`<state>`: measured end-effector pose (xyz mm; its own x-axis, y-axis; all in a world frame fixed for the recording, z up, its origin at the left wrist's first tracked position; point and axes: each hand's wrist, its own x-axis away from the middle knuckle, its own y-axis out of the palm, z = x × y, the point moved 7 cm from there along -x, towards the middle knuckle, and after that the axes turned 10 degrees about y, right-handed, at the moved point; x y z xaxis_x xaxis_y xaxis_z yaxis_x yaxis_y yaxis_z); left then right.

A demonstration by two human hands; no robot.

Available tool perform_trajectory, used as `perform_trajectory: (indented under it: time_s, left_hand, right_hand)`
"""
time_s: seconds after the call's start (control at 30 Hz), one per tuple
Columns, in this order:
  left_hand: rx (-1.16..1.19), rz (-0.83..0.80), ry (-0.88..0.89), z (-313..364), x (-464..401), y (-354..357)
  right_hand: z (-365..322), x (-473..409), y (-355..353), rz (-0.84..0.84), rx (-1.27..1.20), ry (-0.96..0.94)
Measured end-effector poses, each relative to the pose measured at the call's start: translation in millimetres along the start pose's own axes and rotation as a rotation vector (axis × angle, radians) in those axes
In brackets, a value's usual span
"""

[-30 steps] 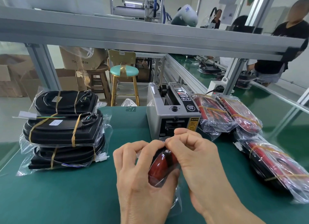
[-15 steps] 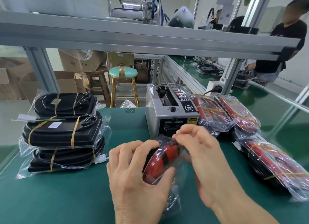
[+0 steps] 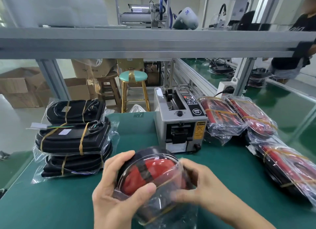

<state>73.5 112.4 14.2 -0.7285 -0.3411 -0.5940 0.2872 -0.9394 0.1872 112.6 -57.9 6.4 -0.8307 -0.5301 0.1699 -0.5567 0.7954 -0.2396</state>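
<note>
1. The left hand (image 3: pixel 116 191) clamps on the left end of the red lamp (image 3: pixel 153 174). Its fingers curl over the far rim and the thumb presses the near edge. This grip probably steadies the unit while the other hand works the wrapping.
2. The right hand (image 3: pixel 205 189) curls round the right end through the clear bag (image 3: pixel 171 211). Blur hides the exact finger contact. The hands are apart, one at each end.
3. The lamp is held between both hands, just above the worktop (image 3: pixel 51 203), with its lens tilted up toward the person, probably for checking.
4. The lamp has a glossy red domed lens in a black housing rim. A dark band crosses the lens and a thin yellow band runs round the lower part. Loose bag film hangs below the hands.
5. Directly beyond the hands stands a grey tape dispenser (image 3: pixel 181 126). Its outlet faces the hands, probably to keep tape within reach.
6. Left of the left hand is a stack of bagged black units (image 3: pixel 71 140). Right of the right hand lie bagged red units (image 3: pixel 222 116). This probably keeps the two lots separate.
</note>
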Motion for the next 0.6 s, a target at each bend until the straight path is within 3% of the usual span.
perform_trajectory:
  time_s: [0.1,0.2,0.3,0.4,0.6]
  left_hand:
    - [0.036,-0.095,-0.094,0.5,-7.1,-12.5]
    - [-0.358,-0.235,0.044,25.3,-15.2,-13.2]
    - [-0.703,-0.258,0.253,43.4,-10.3,7.4]
    - [-0.809,-0.204,0.383,38.0,3.4,15.7]
    - [-0.702,-0.127,0.340,22.4,15.8,9.5]
  right_hand:
    - [-14.5,2.6,-11.1,0.166,0.198,-0.120]
    - [-28.6,6.3,-16.0,0.349,0.669,-0.207]
    - [-32.1,-2.3,-8.2,0.338,0.959,-0.187]
    - [-27.8,-8.8,-6.0,0.315,1.011,-0.168]
    - [-24.3,-12.0,-7.0,0.307,1.003,-0.170]
